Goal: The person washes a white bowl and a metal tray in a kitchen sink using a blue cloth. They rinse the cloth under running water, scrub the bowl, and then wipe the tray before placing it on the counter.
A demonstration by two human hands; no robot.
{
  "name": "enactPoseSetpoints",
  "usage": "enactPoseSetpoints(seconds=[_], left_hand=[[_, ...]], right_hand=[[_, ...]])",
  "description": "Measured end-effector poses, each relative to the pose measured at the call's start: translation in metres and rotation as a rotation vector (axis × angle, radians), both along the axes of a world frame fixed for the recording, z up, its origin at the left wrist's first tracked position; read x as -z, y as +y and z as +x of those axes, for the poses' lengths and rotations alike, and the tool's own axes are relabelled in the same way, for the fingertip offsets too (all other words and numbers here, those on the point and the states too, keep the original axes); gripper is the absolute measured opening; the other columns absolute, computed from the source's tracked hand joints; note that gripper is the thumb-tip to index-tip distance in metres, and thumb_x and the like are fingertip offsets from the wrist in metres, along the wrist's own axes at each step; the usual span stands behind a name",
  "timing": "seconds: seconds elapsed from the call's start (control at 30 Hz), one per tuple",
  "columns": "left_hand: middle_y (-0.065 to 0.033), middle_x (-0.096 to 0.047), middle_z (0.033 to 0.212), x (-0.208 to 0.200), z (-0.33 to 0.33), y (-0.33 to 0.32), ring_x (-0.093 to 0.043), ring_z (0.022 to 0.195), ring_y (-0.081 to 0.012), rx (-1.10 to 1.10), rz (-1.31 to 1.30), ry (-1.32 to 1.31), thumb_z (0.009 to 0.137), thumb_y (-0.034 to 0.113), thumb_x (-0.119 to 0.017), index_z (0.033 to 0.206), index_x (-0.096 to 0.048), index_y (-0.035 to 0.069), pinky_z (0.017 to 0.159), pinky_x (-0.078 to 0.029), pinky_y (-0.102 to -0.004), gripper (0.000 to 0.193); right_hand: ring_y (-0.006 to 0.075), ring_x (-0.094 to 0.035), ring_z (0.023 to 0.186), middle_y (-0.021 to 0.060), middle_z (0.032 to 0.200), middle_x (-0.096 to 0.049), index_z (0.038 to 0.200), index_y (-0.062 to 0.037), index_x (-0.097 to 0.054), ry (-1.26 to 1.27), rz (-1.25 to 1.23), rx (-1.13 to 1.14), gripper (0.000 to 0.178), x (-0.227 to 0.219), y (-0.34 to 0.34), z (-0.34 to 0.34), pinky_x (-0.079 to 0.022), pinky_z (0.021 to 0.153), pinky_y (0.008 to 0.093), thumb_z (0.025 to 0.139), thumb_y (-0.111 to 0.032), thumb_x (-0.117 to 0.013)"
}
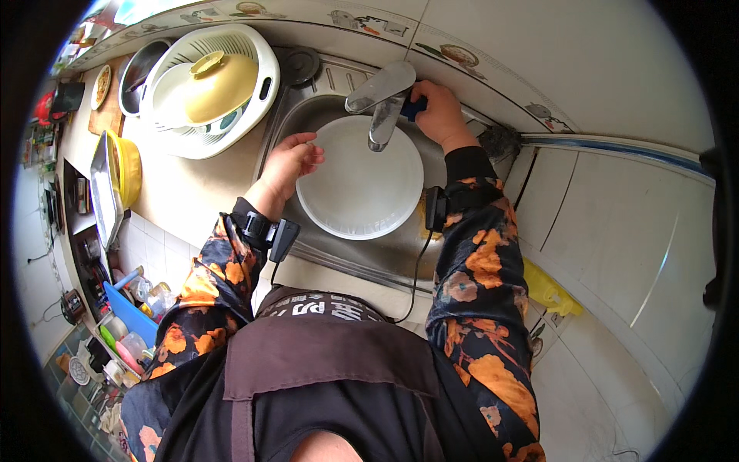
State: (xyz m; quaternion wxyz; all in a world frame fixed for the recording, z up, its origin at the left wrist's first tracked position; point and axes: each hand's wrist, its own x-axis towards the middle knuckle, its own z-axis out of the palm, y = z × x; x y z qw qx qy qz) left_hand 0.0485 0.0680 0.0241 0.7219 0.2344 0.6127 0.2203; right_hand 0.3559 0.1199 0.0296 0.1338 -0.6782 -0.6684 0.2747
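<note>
A large round white dish (358, 185) rests in the metal sink; I cannot tell whether it holds water. The metal faucet (382, 123) reaches over its far edge. My left hand (289, 165) hovers by the dish's left rim, its fingers loosely bent and apart with nothing in them. Beyond the faucet, at the sink's far right edge, my right hand (440, 114) grips a small dark blue thing (413, 106) that looks like a scouring pad. The faucet and my fingers partly cover it.
On the counter to the left, a white draining basket (265, 115) holds a yellow bowl (231, 88) upside down. A black round lid (299, 66) lies behind the sink. A dark scrubber (500, 142) sits in the right corner. Farther left is a yellow basin (129, 169).
</note>
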Motion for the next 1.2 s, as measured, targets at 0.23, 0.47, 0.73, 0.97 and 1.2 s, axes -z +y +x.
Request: enactPoseSetpoints(seconds=[0.23, 0.47, 0.73, 0.97, 1.2], left_hand=[[-0.0056, -0.067, 0.1, 0.0, -0.004, -0.003, -0.065, 0.087, -0.0146, 0.034, 0.005, 0.0, 0.093, 0.013, -0.052, 0.131, -0.05, 0.005, 0.078, -0.05, -0.0269, 0.04], [-0.0062, -0.067, 0.099, 0.006, -0.011, -0.01, -0.066, 0.087, -0.0153, 0.055, -0.02, 0.035, 0.093, 0.012, -0.052, 0.13, -0.051, 0.004, 0.078, -0.05, -0.0288, 0.038], [-0.0061, -0.067, 0.098, 0.013, -0.021, -0.022, -0.066, 0.085, -0.0149, 0.056, -0.029, 0.042, 0.092, 0.012, -0.053, 0.13, -0.052, 0.004, 0.077, -0.05, -0.0288, 0.039], [-0.0054, -0.067, 0.1, 0.021, -0.027, -0.032, -0.066, 0.087, -0.0145, 0.054, -0.077, 0.062, 0.092, 0.013, -0.053, 0.129, -0.053, 0.005, 0.078, -0.049, -0.0269, 0.037], [-0.0055, -0.067, 0.098, 0.019, -0.034, -0.025, -0.066, 0.088, -0.0144, 0.057, -0.032, 0.045, 0.092, 0.013, -0.053, 0.127, -0.054, 0.005, 0.078, -0.05, -0.0265, 0.036]], right_hand=[[0.0343, -0.057, 0.106, 0.0068, 0.113, -0.068, 0.09, -0.0113, -0.063, -0.075, 0.144, -0.047, 0.026, 0.008, -0.023, 0.017, -0.046, 0.088, 0.0467, 0.07, 0.004, -0.059], [0.0365, -0.057, 0.105, 0.0109, 0.098, -0.066, 0.091, -0.0151, -0.064, -0.064, 0.038, -0.003, 0.029, 0.004, 0.012, -0.025, -0.047, 0.087, 0.0465, 0.069, 0.003, -0.061], [0.0336, -0.055, 0.108, 0.0097, 0.096, -0.066, 0.09, -0.0136, -0.062, -0.094, 0.26, -0.081, 0.023, 0.032, -0.016, -0.01, -0.04, 0.09, 0.048, 0.073, 0.001, -0.06], [0.0353, -0.057, 0.101, 0.0112, 0.094, -0.065, 0.091, -0.011, -0.061, -0.144, 0.074, -0.105, 0.023, 0.012, 0.01, -0.031, -0.044, 0.085, 0.0485, 0.072, 0.002, -0.061], [0.03, -0.056, 0.103, 0.0095, 0.102, -0.067, 0.097, -0.0096, -0.067, -0.41, 0.354, -0.248, 0.019, 0.022, 0.0, -0.026, -0.04, 0.087, 0.0455, 0.08, -0.007, -0.061]])
